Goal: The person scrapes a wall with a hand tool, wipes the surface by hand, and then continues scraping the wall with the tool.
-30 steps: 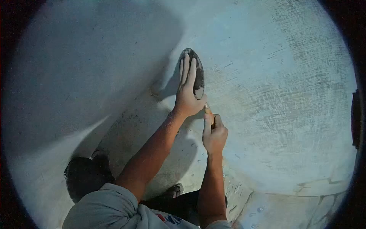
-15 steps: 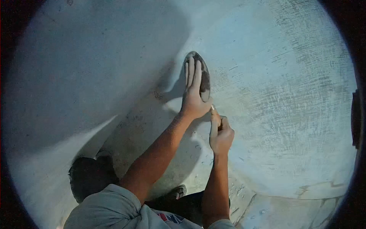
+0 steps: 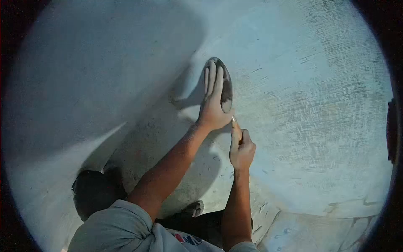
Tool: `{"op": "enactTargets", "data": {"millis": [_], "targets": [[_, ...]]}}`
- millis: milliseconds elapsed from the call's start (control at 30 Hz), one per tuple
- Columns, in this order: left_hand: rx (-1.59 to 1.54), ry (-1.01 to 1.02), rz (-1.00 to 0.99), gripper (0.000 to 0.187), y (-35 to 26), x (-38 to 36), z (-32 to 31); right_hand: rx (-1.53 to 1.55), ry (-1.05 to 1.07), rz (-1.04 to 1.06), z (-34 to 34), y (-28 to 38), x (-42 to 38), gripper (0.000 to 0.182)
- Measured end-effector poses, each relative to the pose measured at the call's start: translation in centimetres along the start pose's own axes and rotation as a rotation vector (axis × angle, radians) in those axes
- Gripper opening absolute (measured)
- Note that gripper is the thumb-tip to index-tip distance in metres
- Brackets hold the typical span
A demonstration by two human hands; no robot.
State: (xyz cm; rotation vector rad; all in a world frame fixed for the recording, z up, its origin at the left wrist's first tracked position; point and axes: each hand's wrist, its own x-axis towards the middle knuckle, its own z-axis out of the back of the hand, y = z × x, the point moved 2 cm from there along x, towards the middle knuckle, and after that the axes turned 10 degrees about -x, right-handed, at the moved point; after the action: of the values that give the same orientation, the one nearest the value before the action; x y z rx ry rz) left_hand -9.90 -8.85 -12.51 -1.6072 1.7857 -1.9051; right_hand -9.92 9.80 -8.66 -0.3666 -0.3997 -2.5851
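Note:
A trowel with a dark, oval metal blade (image 3: pixel 227 90) lies against the pale, plastered surface (image 3: pixel 268 54). My left hand (image 3: pixel 213 103) presses flat on the blade, its fingers stretched along it and the thumb out to the right. Just below, my right hand (image 3: pixel 242 151) is closed around the trowel's wooden handle. A shiny metal collar shows between the two hands. The blade's neck is partly hidden by my left thumb, and its underside is out of sight.
Rough, streaked texture (image 3: pixel 310 126) covers the surface on the right. A dark rounded object (image 3: pixel 98 195) is at the lower left, near my shoulder. A shoe (image 3: pixel 194 208) shows below my arms. A ledge with cracks (image 3: pixel 319 231) runs along the lower right.
Both forearms and the right hand have shifted very slightly left. The blade and the left hand on it sit slightly lower and further right in view. The grip is the same.

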Motion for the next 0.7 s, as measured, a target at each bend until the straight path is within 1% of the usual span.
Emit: {"op": "enactTargets", "data": {"millis": [33,100,133,200,233,267,300,333,367,433,500,533,567,600,633,700], "targets": [[0.057,0.033,-0.002,0.113,0.3,-1.1,-0.8,0.037,-0.016,0.021,-0.8,-1.8,-0.6,0.036],[0.039,0.091,0.05,0.12,0.8,-4.1,-3.0,0.073,-0.01,0.028,-2.6,-4.4,-1.6,0.036],[0.044,0.099,0.033,0.121,0.5,-4.6,-3.3,0.064,0.01,0.012,-2.8,-4.9,-2.0,0.037],[0.05,0.092,0.064,0.113,1.0,-4.6,-3.3,-0.004,0.034,0.009,-3.1,-6.0,-2.0,0.039],[0.057,0.077,0.075,0.109,0.6,-3.6,-2.6,-0.019,-0.008,0.01,-2.8,-4.2,-1.2,0.039],[0.094,0.022,0.041,0.11,0.6,-1.7,-1.6,-0.035,-0.043,0.006,-2.4,-1.3,-0.6,0.039],[0.057,0.019,0.012,0.109,0.0,0.3,0.3,-0.051,-0.077,-0.002,-1.7,1.0,-0.1,0.04],[0.026,0.028,0.019,0.114,0.0,1.0,0.9,-0.09,-0.029,-0.035,-0.9,2.4,0.2,0.038],[-0.004,0.041,0.029,0.119,0.0,1.0,0.9,-0.06,-0.024,-0.036,-0.4,2.2,0.2,0.038],[0.002,0.021,0.004,0.119,-0.1,0.7,-0.2,0.019,-0.028,-0.037,0.1,1.6,0.4,0.037],[0.029,0.0,-0.048,0.119,0.9,-0.8,-1.7,0.002,-0.067,-0.015,-0.8,-1.3,0.1,0.037],[0.033,0.036,-0.007,0.117,0.5,-2.2,-2.6,-0.006,-0.073,-0.015,-1.6,-3.3,-0.6,0.037],[0.065,0.091,0.057,0.11,0.4,-3.7,-3.7,-0.021,-0.077,-0.018,-2.6,-5.2,-1.4,0.037],[0.078,0.119,0.066,0.109,0.8,-5.1,-4.3,-0.06,-0.049,-0.05,-3.7,-6.9,-2.2,0.038],[0.09,0.149,0.073,0.108,1.2,-5.8,-4.8,-0.053,-0.067,-0.056,-3.7,-6.7,-2.4,0.038],[0.092,0.017,-0.013,0.103,1.1,-3.8,-3.5,-0.032,-0.106,-0.047,-4.3,-4.7,-1.6,0.038]]}}
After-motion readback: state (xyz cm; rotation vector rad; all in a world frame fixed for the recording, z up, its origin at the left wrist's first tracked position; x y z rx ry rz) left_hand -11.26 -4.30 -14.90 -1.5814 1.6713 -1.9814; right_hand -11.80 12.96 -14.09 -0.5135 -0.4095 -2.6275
